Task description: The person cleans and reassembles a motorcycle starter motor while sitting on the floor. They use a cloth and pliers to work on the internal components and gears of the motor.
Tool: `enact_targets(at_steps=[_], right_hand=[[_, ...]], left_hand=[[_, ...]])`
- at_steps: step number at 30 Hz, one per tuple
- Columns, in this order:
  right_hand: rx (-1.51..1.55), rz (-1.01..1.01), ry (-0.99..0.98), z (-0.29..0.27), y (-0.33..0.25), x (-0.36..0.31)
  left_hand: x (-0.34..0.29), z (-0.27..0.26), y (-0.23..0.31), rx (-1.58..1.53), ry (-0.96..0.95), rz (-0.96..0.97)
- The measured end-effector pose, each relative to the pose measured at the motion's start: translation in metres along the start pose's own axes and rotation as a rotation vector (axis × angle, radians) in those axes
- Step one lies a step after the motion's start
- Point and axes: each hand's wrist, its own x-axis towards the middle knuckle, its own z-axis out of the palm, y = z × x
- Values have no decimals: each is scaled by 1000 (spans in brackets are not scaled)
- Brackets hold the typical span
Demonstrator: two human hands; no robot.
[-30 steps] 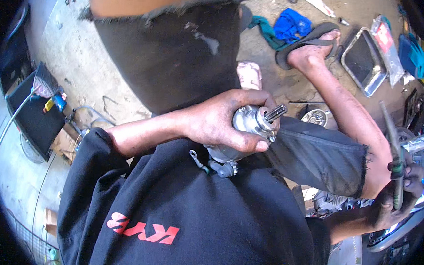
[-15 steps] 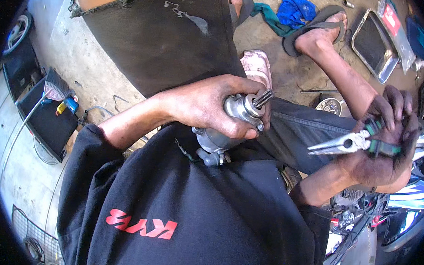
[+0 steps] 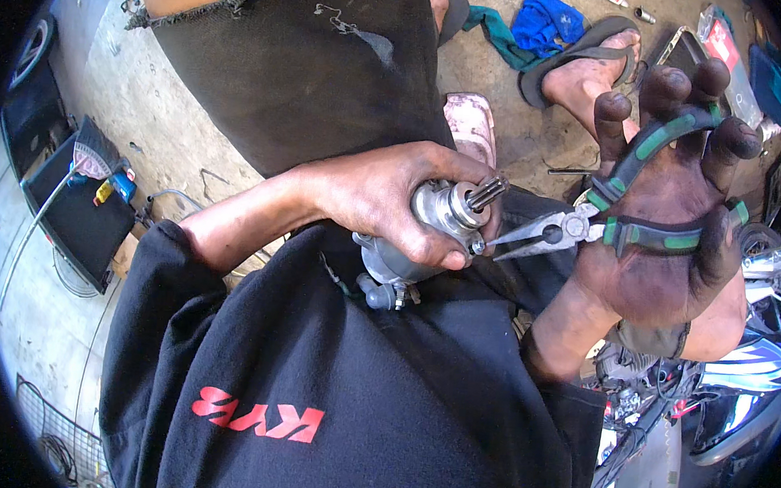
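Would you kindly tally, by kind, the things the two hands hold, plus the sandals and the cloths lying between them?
Pliers: 1
Splined metal part: 1
Dark sandals, one partly hidden: 2
Cloths, blue and green: 2
Total: 6

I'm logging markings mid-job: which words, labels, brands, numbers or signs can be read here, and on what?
Black shirt: large red letters, upside down in this view; legible, but I won't copy them.
Red and clear package: any print too small to read.
Metal part: none readable.
Pliers: none readable.
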Motion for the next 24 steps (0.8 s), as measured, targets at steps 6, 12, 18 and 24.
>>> enact_targets(at_steps=[6,12,18,24], right_hand=[[62,6,3,4,10,5],[115,72,-68,5,14,5],[-37,-19,-78,6,20,11],[-435,-152,307,20,25,7]], left_hand=[[0,0,4,-27,-33,-56],[0,-3,3,25,-51,-22],[1,-2,3,20,-52,-11],[-3,3,1,67,83,-12]])
